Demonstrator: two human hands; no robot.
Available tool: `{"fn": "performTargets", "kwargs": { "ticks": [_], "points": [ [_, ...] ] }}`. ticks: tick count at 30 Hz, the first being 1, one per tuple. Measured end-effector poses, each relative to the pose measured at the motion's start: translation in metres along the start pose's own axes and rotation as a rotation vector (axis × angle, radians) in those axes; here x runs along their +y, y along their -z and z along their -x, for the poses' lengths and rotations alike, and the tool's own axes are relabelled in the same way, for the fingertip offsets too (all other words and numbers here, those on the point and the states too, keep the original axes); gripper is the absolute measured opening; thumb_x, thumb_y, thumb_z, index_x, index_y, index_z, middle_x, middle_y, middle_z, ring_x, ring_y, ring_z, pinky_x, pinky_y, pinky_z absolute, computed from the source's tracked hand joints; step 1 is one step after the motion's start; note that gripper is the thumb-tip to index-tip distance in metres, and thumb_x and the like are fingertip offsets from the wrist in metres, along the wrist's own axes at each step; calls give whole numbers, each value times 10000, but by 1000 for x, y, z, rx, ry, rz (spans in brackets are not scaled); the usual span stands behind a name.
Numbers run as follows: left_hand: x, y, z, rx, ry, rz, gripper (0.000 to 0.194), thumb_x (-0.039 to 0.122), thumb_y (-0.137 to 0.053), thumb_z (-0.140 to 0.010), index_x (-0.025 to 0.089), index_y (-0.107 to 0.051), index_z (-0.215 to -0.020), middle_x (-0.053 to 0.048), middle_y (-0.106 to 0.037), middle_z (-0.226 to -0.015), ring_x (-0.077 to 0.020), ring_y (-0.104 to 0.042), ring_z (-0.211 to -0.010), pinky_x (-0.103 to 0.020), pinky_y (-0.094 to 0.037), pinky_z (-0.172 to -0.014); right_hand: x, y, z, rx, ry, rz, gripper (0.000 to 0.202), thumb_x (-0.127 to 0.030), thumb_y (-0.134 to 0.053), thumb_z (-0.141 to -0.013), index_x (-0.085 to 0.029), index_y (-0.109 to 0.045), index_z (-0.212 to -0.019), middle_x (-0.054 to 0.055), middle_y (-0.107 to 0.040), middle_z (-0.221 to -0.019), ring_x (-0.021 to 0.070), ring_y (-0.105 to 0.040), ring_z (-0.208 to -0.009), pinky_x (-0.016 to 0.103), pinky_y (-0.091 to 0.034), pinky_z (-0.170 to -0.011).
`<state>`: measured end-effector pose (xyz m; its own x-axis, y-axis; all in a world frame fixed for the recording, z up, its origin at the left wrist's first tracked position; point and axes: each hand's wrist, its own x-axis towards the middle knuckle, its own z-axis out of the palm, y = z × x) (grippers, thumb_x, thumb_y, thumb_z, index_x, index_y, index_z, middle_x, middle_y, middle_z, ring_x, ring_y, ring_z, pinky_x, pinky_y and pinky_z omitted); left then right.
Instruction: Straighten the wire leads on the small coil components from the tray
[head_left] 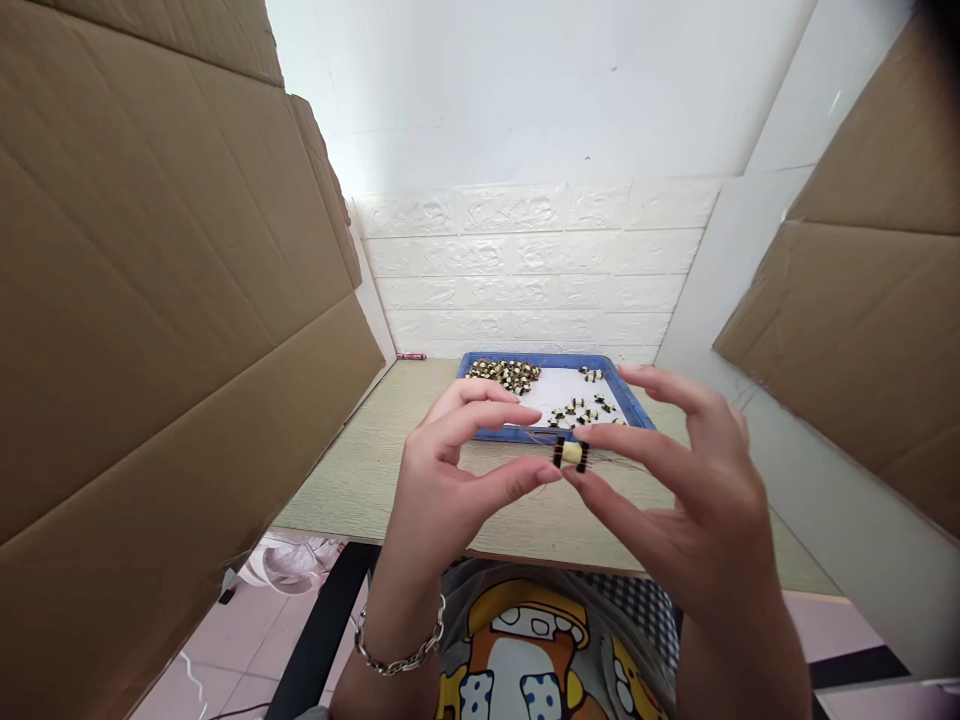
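Note:
A small coil with yellow tape round its middle and black ends (571, 453) is held up over the front part of the table, thin wires trailing from both sides. My right hand (679, 485) pinches it between thumb and forefinger. On the coil's left, my left hand (461, 460) has its thumb tip close to the lower black end; its forefinger is raised and apart from the thumb. Behind the hands lies a blue tray (634, 395) with a white bottom. A pile of similar coils (510, 376) fills its left part, and several loose coils (581, 408) are spread on the right.
Cardboard panels rise on the left (150, 250) and right (870, 290). The pale wooden table (360, 450) ends at a white brick-patterned wall (525, 265). A small red tube (411, 356) lies at the table's back left.

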<state>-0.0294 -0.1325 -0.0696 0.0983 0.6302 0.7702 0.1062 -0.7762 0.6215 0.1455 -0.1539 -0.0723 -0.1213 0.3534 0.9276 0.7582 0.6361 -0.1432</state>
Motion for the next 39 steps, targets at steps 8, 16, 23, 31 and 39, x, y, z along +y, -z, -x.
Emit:
{"fn": "performTargets", "kwargs": {
  "ticks": [8,16,23,31,39],
  "points": [
    [12,15,4,-135,-29,-180,315,232,-670,-716,294,-646,-1024,-62,-551,-1067,-208,-504,-1048,-340,-457,-874,0,-2,2,0,11,61,141,-201,-659,-708,-258,-656,-837,71,-521,-1188,284,-533,-1052,498,-369,-879],
    [21,11,-2,-116,-81,-341,149,208,-607,-772,259,-678,-893,-34,-582,-980,-161,-550,-946,-290,-462,-796,-5,1,3,9,1,87,151,-193,-664,-709,-276,-652,-835,63,-519,-1197,277,-536,-1042,498,-363,-886],
    [21,10,-2,-146,-107,-377,75,196,-636,-742,242,-652,-798,-31,-600,-926,-167,-564,-905,-308,-459,-786,-4,3,3,15,8,48,184,-183,-684,-687,-272,-646,-843,63,-501,-1216,274,-531,-1056,497,-380,-898],
    [23,7,0,-138,-166,-399,68,168,-628,-741,227,-597,-755,-17,-587,-957,-158,-554,-912,-308,-445,-805,-7,3,2,18,-4,21,183,-167,-687,-684,-259,-645,-837,78,-506,-1205,283,-525,-1063,515,-379,-898],
    [16,6,6,79,-452,-622,195,146,-640,-735,320,-659,-820,6,-595,-1034,-193,-502,-987,-355,-392,-882,-7,5,4,4,-14,-11,218,-168,-681,-685,-282,-633,-865,55,-491,-1232,287,-511,-1087,506,-385,-901]
  ]
}}
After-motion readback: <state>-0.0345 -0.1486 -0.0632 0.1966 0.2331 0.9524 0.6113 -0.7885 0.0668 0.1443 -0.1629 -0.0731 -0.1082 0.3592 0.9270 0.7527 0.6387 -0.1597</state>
